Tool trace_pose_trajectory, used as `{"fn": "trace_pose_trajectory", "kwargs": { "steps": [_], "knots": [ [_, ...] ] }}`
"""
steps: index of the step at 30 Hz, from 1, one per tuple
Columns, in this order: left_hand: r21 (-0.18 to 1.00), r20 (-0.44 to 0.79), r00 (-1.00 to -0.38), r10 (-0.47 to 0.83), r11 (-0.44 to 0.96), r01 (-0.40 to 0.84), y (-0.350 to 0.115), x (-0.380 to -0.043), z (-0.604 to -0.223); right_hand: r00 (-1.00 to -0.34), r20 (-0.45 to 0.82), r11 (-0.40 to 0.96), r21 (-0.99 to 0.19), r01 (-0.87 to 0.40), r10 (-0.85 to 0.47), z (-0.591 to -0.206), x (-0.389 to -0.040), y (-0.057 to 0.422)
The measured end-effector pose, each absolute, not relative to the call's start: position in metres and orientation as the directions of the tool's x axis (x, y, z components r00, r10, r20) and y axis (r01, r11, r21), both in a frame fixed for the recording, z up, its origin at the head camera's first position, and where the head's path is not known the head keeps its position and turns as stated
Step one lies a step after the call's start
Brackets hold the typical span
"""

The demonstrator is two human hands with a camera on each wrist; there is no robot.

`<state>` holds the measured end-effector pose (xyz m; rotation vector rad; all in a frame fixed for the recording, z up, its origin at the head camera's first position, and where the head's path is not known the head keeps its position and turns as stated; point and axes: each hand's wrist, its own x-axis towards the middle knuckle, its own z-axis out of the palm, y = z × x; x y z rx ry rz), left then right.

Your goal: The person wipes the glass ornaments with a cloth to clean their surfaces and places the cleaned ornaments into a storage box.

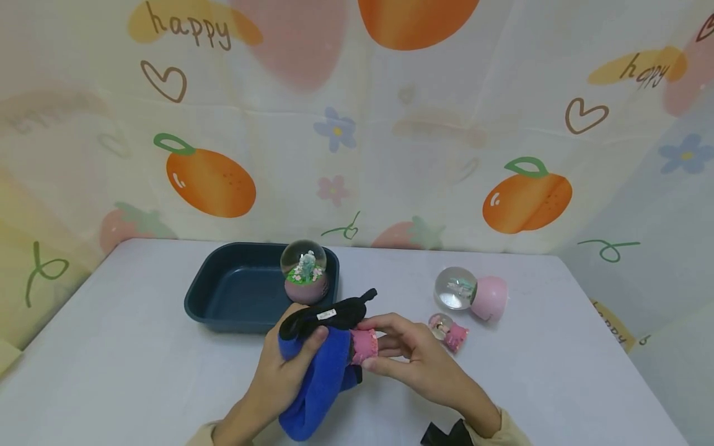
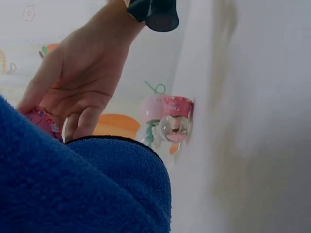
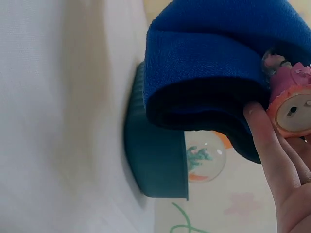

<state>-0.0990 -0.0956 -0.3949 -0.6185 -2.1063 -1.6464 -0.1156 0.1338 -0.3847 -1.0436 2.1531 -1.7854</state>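
My left hand (image 1: 286,370) grips a folded blue plush cloth (image 1: 319,387) with black edging; a black bundled piece with a small white label lies along its top. Between the fingers and thumb of my right hand (image 1: 421,356) is a small snow globe by its pink base (image 1: 365,345), set against the cloth's right side. In the right wrist view this snow globe (image 3: 291,92) shows its round underside towards the camera, with its clear dome pressed in beside the blue cloth (image 3: 204,53). The left hand's fingers behind the cloth are mostly hidden.
A dark teal tray (image 1: 223,319) stands at the back left, with a mauve-based snow globe (image 1: 305,272) at its right end. To the right, a large pink-based snow globe (image 1: 489,299) and a small pink one (image 1: 456,337) lie on their sides. A black object (image 1: 446,435) sits near my right sleeve.
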Motion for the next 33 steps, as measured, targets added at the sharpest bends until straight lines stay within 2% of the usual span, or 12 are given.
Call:
{"fn": "trace_pose_trajectory", "kwargs": {
  "steps": [5, 9, 14, 20, 24, 27, 29, 33],
  "knots": [
    [0.9, 0.379, -0.914, 0.143, 0.172, 0.4, -0.098, -0.098, -0.394, -0.747, 0.359, 0.081, -0.873, -0.48, -0.56, -0.382, -0.115, 0.136],
    [0.901, 0.311, -0.921, 0.236, 0.237, 0.365, -0.097, -0.099, -0.397, -0.748, 0.392, 0.117, -0.843, -0.526, -0.536, -0.383, -0.115, 0.135],
    [0.838, 0.39, -0.884, 0.258, 0.299, 0.457, -0.095, -0.1, -0.4, -0.724, 0.429, 0.109, -0.817, -0.566, -0.54, -0.385, -0.115, 0.131],
    [0.801, 0.519, -0.821, 0.237, 0.199, 0.564, -0.093, -0.1, -0.4, -0.677, 0.464, 0.102, -0.779, -0.619, -0.572, -0.386, -0.115, 0.131],
    [0.811, 0.531, -0.828, 0.18, 0.176, 0.558, -0.093, -0.1, -0.398, -0.624, 0.506, 0.112, -0.717, -0.688, -0.596, -0.387, -0.116, 0.132],
    [0.851, 0.47, -0.875, 0.116, 0.205, 0.484, -0.094, -0.099, -0.396, -0.608, 0.507, 0.106, -0.708, -0.698, -0.61, -0.387, -0.116, 0.133],
    [0.89, 0.394, -0.915, 0.086, 0.21, 0.404, -0.096, -0.098, -0.394, -0.623, 0.488, 0.115, -0.724, -0.68, -0.611, -0.386, -0.115, 0.134],
    [0.956, 0.199, -0.972, 0.124, 0.193, 0.22, -0.096, -0.096, -0.39, -0.631, 0.492, 0.146, -0.709, -0.69, -0.599, -0.384, -0.114, 0.135]
  ]
}}
